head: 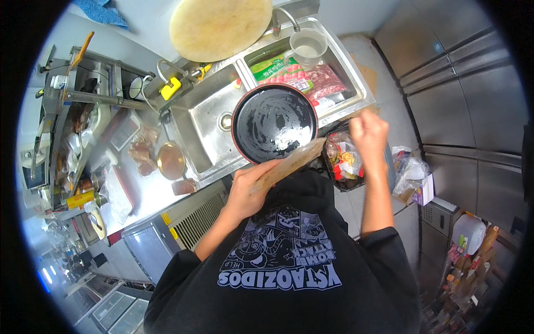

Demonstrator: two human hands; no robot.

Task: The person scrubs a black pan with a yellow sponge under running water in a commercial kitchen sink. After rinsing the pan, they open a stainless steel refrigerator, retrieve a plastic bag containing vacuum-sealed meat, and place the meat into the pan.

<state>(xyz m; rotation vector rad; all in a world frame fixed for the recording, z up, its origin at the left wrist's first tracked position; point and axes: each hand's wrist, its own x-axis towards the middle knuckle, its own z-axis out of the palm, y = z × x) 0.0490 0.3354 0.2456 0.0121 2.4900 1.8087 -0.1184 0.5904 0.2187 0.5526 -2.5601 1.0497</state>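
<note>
My left hand (249,190) grips a flat, clear plastic package (288,165) with brownish contents, held on edge before my chest. Just beyond it a round black pan or tray with a reddish rim (273,121), wet inside, rests across the sink's divider. My right hand (369,127) is raised in a fist over the edge of a lined bin (344,156) full of wrappers; whether it holds something small cannot be told. In the right basin lie packaged red meat (325,81) and a green and red food bag (277,71), with a clear plastic jug (308,46) above them.
The left basin (208,121) has a drain. A round cutting board (221,27) leans behind the sink near two faucets. On the left counter are a round golden lid or plate (171,160) and packaged brown pieces (144,150). Steel refrigerator doors (442,121) stand at right.
</note>
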